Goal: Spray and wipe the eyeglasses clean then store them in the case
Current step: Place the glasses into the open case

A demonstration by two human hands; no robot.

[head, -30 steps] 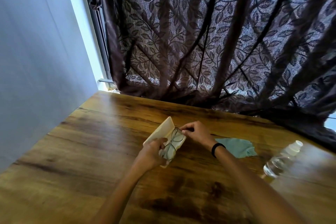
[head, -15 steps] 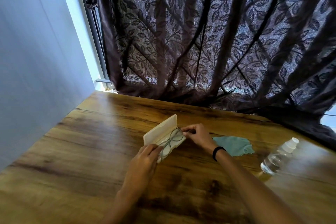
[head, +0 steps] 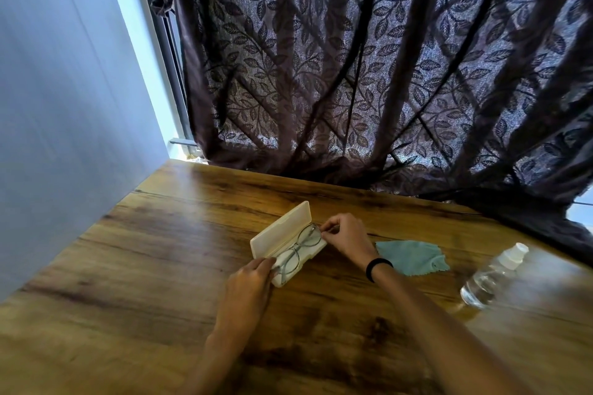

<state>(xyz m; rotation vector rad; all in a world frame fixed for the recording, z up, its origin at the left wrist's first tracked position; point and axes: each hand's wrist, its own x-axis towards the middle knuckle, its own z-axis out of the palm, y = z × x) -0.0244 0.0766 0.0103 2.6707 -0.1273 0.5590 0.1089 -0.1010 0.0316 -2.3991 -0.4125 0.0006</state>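
since a second ago the cream hard plastic case has settled flat on the wood surface; thin wire-framed eyeglasses lie inside. left hand steadies the near end, grip resting there; right hand pinches the far rim. light, fragile: hold by the frame.

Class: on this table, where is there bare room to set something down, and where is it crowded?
Free: the wood left of the case, toward the wall; the strip before the curtain. Crowded: right side, with cloth and bottle.

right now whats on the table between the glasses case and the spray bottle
In the head view, the teal cloth lies between the case and the spray bottle; the right hand and wrist cross there too.
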